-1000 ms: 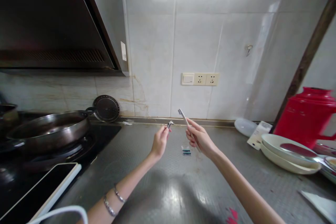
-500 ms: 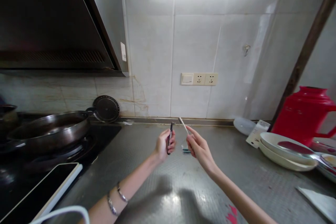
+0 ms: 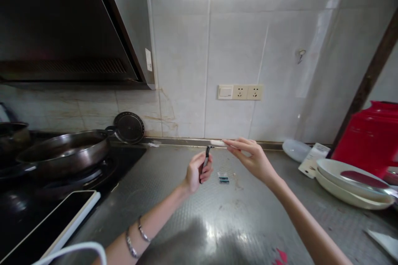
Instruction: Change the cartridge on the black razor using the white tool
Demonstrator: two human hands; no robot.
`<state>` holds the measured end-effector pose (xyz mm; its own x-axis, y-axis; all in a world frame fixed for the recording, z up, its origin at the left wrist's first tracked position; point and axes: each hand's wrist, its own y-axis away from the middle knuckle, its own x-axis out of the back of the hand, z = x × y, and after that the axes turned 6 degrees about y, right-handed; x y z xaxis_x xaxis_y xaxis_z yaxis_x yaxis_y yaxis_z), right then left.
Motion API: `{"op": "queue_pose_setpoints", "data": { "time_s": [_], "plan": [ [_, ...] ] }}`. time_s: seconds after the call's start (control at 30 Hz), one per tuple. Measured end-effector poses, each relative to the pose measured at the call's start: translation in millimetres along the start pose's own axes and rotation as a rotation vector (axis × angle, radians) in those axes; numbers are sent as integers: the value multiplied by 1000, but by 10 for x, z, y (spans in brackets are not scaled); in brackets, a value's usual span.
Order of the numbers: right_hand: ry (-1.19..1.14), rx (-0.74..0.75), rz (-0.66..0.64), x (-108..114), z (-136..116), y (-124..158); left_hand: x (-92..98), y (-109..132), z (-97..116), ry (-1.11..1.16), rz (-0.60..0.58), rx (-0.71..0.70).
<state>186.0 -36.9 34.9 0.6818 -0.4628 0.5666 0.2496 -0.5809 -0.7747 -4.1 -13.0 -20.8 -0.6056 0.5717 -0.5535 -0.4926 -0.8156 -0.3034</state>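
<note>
My left hand (image 3: 196, 172) is closed around a slim dark razor (image 3: 205, 160), held upright above the steel counter (image 3: 236, 215). My right hand (image 3: 253, 159) pinches a pale toothbrush (image 3: 218, 143) that lies level, its head touching the razor's top end. A small blue-and-clear razor cartridge pack (image 3: 223, 179) lies on the counter just below and between both hands.
A dark pan (image 3: 65, 151) sits on the black hob at the left, a round lid (image 3: 128, 127) leaning on the wall behind it. A tablet (image 3: 52, 223) lies at the front left. Stacked white plates (image 3: 351, 182) and a red jug (image 3: 374, 136) stand at the right.
My left hand turned the razor upright and drew it in. My right hand swung the toothbrush from pointing up to lying level, its head now at the razor's top.
</note>
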Motion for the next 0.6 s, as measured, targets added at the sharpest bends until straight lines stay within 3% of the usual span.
{"op": "queue_pose_setpoints", "data": {
  "time_s": [0.1,0.27,0.6],
  "plan": [
    [-92,-59,-1,-91,-14,36,-20,2,-16,-37,52,-44],
    [-258,-148,-133,-251,-95,89,-43,-7,27,-20,92,-77],
    [-39,-8,-47,-299,-211,117,-110,25,53,36,64,11]
  ]
}}
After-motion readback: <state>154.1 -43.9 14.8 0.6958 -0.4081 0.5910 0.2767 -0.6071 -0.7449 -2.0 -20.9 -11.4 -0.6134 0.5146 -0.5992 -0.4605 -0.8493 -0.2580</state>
